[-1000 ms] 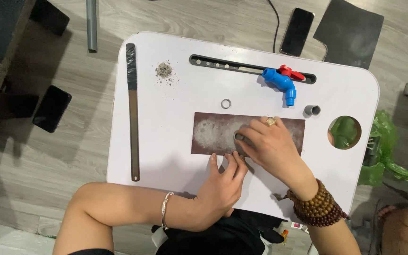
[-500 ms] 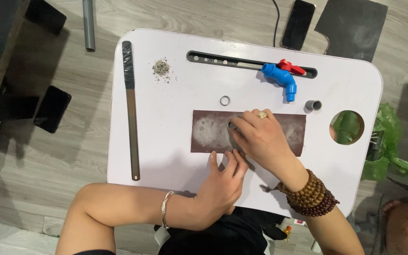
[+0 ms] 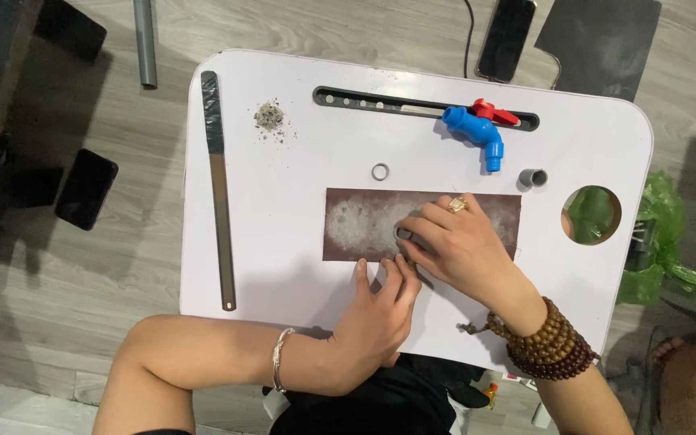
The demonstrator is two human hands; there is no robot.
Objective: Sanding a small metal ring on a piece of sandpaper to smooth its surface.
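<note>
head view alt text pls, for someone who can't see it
Seen from above, the right hand presses a small grey ring onto brown sandpaper on a white table, while the left hand pins the sheet's near edge. A blue tap lies behind.

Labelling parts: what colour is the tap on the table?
Blue tap with a red handle; head view.

Your white table [image 3: 283, 242], brown sandpaper sheet [image 3: 356, 225] with a pale worn patch, blue tap [image 3: 477, 133] with a red handle, grey ring [image 3: 380, 171]
</note>
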